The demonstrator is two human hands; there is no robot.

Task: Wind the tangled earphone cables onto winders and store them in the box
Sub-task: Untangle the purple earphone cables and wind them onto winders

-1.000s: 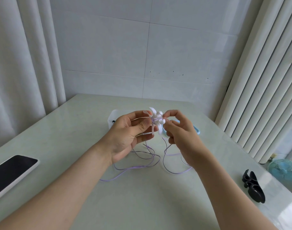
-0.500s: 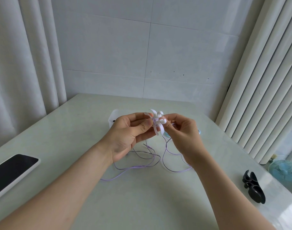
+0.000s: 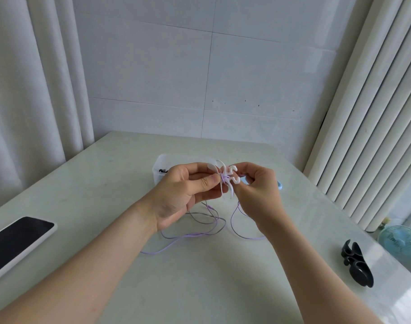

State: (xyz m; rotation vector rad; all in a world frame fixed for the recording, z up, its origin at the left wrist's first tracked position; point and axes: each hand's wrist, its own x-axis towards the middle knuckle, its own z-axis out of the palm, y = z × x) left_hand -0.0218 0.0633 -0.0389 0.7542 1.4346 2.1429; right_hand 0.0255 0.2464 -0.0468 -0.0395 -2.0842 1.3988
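A white winder [image 3: 226, 178] with curved arms is held above the table between both hands. My left hand [image 3: 183, 192] pinches its left side with thumb and fingers. My right hand [image 3: 258, 190] pinches the purple earphone cable [image 3: 200, 235] close to the winder's right side. A few purple turns sit at the winder's middle. The rest of the cable hangs down and lies in loose loops on the table under my hands. A translucent white box [image 3: 161, 170] stands behind my left hand, mostly hidden, with something dark inside.
A phone [image 3: 15, 239] with a dark screen lies at the left table edge. A black winder [image 3: 357, 264] lies at the right edge. A light blue object [image 3: 279, 184] peeks out behind my right hand. A small blue fan [image 3: 401, 239] stands beyond the table.
My right hand has shifted slightly right and down beside the winder, carrying the cable round it. The winder has turned a little in my left hand. The loops on the table shifted slightly.
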